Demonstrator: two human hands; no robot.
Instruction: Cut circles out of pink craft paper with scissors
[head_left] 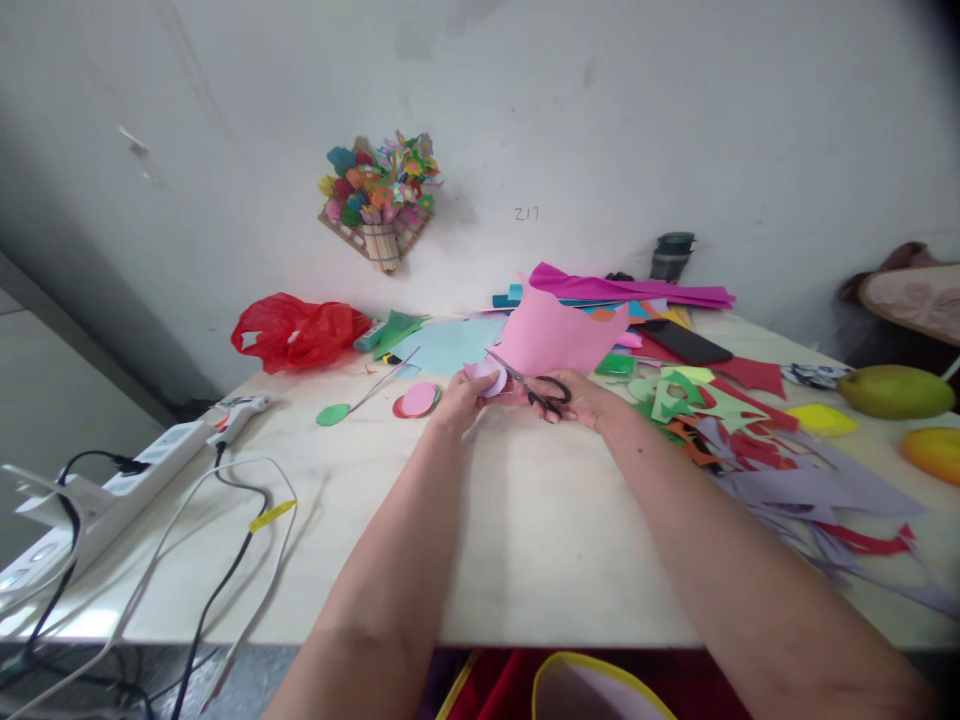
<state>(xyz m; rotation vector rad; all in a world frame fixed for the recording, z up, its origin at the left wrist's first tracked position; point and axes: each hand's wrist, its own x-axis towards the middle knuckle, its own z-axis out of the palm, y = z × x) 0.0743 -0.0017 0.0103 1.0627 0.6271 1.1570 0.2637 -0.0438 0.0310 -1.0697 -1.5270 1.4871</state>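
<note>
Over the middle of the table my left hand [461, 398] pinches a small lilac paper piece [487, 377] with a rounded edge. My right hand [576, 398] is closed round the black handles of a pair of scissors [551, 393]. Their blades point up and left, at the lilac paper; how far they are apart is too small to tell. Just behind both hands lies a large pink sheet [559, 335]. To the left of my left hand is a small stack of round cut pieces, with a pink disc [419, 399] on top. A green disc [332, 414] lies farther left.
Colourful paper scraps [742, 440] cover the table's right side, near a phone [686, 342] and a green mango [896, 391]. A power strip [142, 480] with cables runs along the left edge. A red plastic bag [296, 332] sits at the back left.
</note>
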